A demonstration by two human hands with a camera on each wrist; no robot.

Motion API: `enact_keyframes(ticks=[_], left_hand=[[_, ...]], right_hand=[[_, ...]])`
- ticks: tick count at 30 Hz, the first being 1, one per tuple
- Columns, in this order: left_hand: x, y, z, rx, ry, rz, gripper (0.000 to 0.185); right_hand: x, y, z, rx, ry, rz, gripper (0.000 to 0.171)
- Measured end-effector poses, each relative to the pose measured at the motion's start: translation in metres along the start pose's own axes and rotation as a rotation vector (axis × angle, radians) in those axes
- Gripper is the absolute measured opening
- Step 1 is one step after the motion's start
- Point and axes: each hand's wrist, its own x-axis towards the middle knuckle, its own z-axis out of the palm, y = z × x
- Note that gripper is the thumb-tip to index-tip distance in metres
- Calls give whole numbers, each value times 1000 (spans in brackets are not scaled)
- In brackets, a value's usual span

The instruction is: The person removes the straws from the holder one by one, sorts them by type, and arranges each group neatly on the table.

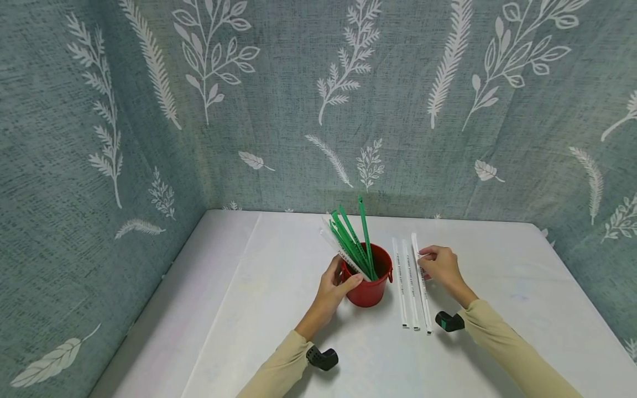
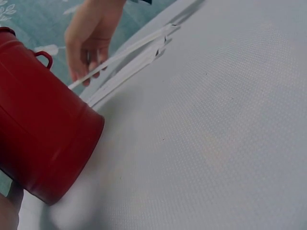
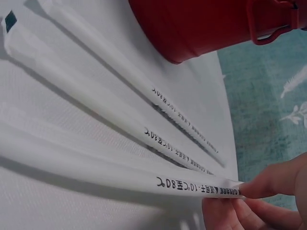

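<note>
A small red bucket (image 1: 365,297) with side handles stands on the white table, holding several green straws (image 1: 365,229) and at least one white straw (image 1: 334,243) leaning left over its rim. My left hand (image 1: 328,293) grips the bucket's left side, with the thumb near the front rim. Right of the bucket, two wrapped white straws with black print, a left one (image 1: 401,293) and a middle one (image 1: 412,293), lie side by side. Between thumb and fingers, my right hand (image 1: 442,269) pinches a third wrapped straw (image 3: 120,179) beside them, its near end angled toward me.
The white tabletop (image 1: 259,331) stretches out around the bucket and straws. A green-grey leaf-patterned cloth (image 1: 288,110) hangs behind the table and along its left side. Black wrist devices sit under the left cuff (image 1: 322,359) and the right cuff (image 1: 449,321).
</note>
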Motion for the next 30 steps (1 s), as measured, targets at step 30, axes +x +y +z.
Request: enact_keyframes(ticks=[30], left_hand=[[1,-3,-1,-4,-10,18,64]], right_hand=[[3,7,15,-224,118,-98,17]])
